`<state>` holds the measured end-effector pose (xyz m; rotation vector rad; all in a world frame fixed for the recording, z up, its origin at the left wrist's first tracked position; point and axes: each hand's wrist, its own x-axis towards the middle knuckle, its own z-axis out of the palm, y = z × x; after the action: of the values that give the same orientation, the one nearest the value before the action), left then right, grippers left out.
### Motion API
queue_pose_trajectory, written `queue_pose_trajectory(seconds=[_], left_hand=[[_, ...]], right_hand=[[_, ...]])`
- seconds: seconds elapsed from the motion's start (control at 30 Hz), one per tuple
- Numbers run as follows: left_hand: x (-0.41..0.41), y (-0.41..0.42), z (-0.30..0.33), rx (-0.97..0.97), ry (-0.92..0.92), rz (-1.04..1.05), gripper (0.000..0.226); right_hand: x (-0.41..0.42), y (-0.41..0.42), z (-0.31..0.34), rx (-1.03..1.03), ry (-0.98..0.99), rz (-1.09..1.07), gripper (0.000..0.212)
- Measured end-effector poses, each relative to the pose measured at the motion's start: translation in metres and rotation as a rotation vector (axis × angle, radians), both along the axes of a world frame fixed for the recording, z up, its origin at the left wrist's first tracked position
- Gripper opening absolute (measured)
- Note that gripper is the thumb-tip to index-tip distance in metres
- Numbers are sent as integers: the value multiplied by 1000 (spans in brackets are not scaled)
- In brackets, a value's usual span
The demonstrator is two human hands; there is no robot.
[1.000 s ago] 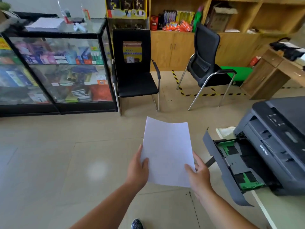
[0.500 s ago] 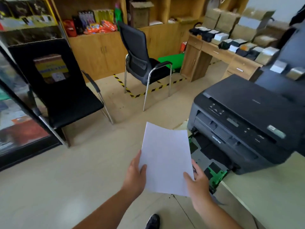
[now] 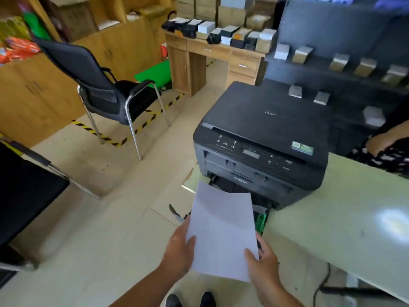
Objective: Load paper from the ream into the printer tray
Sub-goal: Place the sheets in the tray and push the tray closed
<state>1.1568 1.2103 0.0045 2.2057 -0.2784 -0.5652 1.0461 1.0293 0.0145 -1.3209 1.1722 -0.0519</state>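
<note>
I hold a white stack of paper (image 3: 221,231) with both hands, just in front of the black printer (image 3: 265,138). My left hand (image 3: 179,249) grips its left edge, thumb on top. My right hand (image 3: 263,262) grips its lower right corner. The paper's far edge hangs over the pulled-out printer tray (image 3: 261,220), which is mostly hidden behind the sheets; only a bit of its green guide and black frame shows. The ream is not in view.
The printer stands on a pale green counter (image 3: 343,218). A black chair (image 3: 106,91) stands on the floor at left, another black seat (image 3: 24,191) nearer left. A wooden desk (image 3: 210,56) with boxes is behind. Another person's arm (image 3: 385,140) rests at right. A cable (image 3: 323,282) hangs below the counter.
My view has swung right, bringing the printer to the centre. The paper, still in both hands, has come over the open tray.
</note>
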Motion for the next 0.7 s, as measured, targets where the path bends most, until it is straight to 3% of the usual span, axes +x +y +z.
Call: queue_pose_trajectory(seconds=[0.43, 0.7], left_hand=[[68, -42, -24, -62, 177, -212, 53], [99, -50, -45, 61, 238, -237, 53]], right_hand=[[23, -10, -15, -65, 37, -231, 54], [41, -6, -42, -61, 52, -322, 56]])
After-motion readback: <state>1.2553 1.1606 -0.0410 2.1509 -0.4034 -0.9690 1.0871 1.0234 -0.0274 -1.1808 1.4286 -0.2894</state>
